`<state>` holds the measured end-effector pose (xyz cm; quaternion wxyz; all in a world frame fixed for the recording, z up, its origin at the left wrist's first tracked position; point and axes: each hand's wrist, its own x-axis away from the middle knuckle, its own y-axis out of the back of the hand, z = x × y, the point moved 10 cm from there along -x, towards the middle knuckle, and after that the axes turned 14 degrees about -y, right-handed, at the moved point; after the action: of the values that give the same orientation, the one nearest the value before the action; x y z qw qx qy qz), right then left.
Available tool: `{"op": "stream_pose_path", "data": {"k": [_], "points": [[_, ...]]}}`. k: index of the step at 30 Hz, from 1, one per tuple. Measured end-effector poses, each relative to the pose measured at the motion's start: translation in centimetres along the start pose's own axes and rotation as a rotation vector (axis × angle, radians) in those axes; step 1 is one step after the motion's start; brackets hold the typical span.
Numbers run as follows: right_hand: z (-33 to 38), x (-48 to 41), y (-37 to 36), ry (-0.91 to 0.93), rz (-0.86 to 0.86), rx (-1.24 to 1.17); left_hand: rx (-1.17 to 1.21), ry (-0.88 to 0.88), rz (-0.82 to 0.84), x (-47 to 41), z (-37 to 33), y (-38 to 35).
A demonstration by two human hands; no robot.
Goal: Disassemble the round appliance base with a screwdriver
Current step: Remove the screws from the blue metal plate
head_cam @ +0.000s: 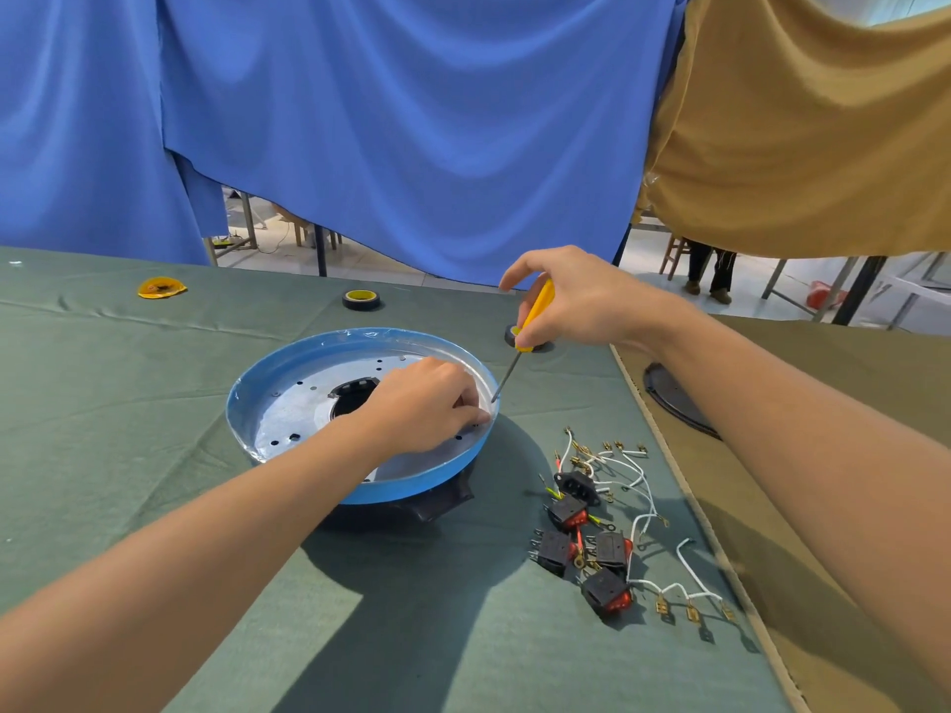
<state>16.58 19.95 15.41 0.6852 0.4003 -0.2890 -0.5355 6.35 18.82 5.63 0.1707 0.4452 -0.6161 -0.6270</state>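
Note:
The round appliance base (pixel 288 383) sits on the green cloth, a blue-rimmed dish with a silver metal plate and a dark centre hole. My left hand (pixel 424 403) reaches into it at the right side, fingertips curled and pinching at something small near the rim; what they pinch is hidden. My right hand (pixel 571 301) grips the yellow handle of a screwdriver (pixel 525 331), held slanted. Its metal tip touches the inside of the rim just right of my left fingers.
Several black-and-red switches (pixel 586 542) with white wires lie right of the base. Two tape rolls (pixel 361 299) and a yellow disc (pixel 161 288) sit at the far side. A brown cloth with a dark round part (pixel 674 398) covers the right.

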Motion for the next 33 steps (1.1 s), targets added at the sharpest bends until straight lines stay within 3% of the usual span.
{"op": "stream_pose_path", "data": {"k": [5,14,17,22,28,33], "points": [[-1.2,0.0,1.6,-0.035,-0.14,-0.183,-0.07,-0.019,0.039,0.0,-0.3,-0.3],[-3.7,1.3,2.8,-0.067,-0.451,-0.417,-0.421,-0.23,0.209,-0.6,-2.4,-1.3],[-4.5,1.4,2.7,-0.081,-0.471,-0.445,-0.395,-0.238,0.245,-0.6,-2.5,-1.5],[-5.7,1.5,2.4,-0.108,-0.487,-0.472,-0.223,-0.133,0.093,-0.8,-1.8,-0.2],[-6.0,1.5,2.2,-0.112,-0.508,-0.47,0.039,-0.075,0.138,-0.2,-0.1,-0.5],[-6.4,1.5,2.1,-0.131,-0.512,-0.477,0.106,-0.069,0.114,0.5,0.4,-0.3]]}}
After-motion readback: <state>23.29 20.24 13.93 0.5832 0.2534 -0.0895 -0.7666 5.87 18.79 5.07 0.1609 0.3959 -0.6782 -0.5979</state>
